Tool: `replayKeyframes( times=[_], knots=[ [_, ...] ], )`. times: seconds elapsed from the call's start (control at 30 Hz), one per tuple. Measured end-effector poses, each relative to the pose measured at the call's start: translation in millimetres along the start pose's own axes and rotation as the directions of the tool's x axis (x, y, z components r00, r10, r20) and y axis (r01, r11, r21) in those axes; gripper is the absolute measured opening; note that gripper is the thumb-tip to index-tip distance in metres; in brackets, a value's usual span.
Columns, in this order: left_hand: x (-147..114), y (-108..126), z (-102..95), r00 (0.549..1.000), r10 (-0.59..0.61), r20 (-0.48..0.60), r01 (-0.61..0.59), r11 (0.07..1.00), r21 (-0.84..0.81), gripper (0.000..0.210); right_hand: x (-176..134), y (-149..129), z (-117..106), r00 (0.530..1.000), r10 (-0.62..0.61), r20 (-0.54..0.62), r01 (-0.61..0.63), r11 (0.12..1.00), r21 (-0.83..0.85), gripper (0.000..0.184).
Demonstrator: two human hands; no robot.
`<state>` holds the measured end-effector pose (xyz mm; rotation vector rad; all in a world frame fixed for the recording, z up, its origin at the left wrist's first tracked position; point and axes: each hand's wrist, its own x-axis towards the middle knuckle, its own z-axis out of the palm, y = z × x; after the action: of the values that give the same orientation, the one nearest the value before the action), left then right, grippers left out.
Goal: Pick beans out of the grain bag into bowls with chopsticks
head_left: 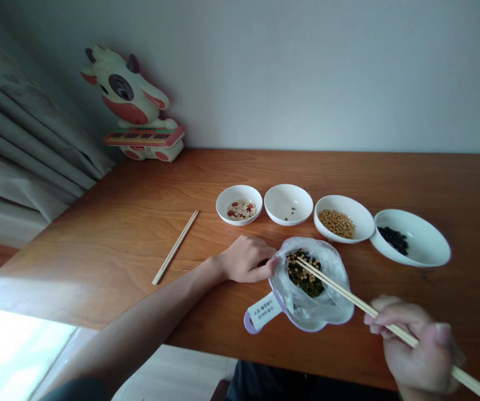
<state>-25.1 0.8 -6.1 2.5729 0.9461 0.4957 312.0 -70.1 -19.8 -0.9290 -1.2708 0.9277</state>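
Note:
My right hand (419, 345) grips a pair of chopsticks (354, 301). Their tips reach into a heap of mixed beans (306, 273), yellowish, dark and small green ones. The heap lies in a purple-edged dish (306, 324) lined with a clear plastic bag (335, 266). A handle with a printed white label (265, 311) sticks out at the dish's lower left. My left hand (251, 259) pinches the dish's left rim and the plastic there, fingers curled. Whether a bean sits between the chopstick tips is too small to tell.
Behind the dish stand white bowls: one with pale and red pieces (240, 219), one with a few small greenish beans (289, 192), one with yellow beans (360, 217), one with black beans (430, 242). Another chopstick pair (175, 248) lies left. A cow toy keyboard (143, 136) stands by the wall.

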Motion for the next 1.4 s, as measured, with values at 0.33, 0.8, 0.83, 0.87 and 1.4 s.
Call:
replayKeyframes(
  times=[0.33,0.8,0.83,0.87,1.4],
  knots=[
    [0,0,-0.3,1.0,0.003,0.005,-0.003,1.0,-0.003,0.042,8,-1,6,0.982,0.051,0.183,-0.046,0.998,-0.034,0.076],
    [1,2,-2.4,1.0,0.005,0.008,-0.005,1.0,-0.012,0.046,2,8,2,0.983,-0.08,0.168,0.095,0.992,-0.084,0.054],
    [1,2,-2.4,1.0,0.006,0.008,-0.006,1.0,-0.012,0.046,3,8,2,0.983,-0.076,0.165,0.09,0.992,-0.083,0.054],
    [1,2,-2.3,1.0,0.006,0.007,-0.006,1.0,-0.012,0.046,3,7,2,0.984,-0.07,0.162,0.084,0.993,-0.082,0.053],
    [1,1,-2.1,1.0,0.007,0.009,-0.007,1.0,-0.007,0.046,6,-11,17,0.966,0.248,0.073,-0.237,0.963,-0.131,0.042]
  ],
)
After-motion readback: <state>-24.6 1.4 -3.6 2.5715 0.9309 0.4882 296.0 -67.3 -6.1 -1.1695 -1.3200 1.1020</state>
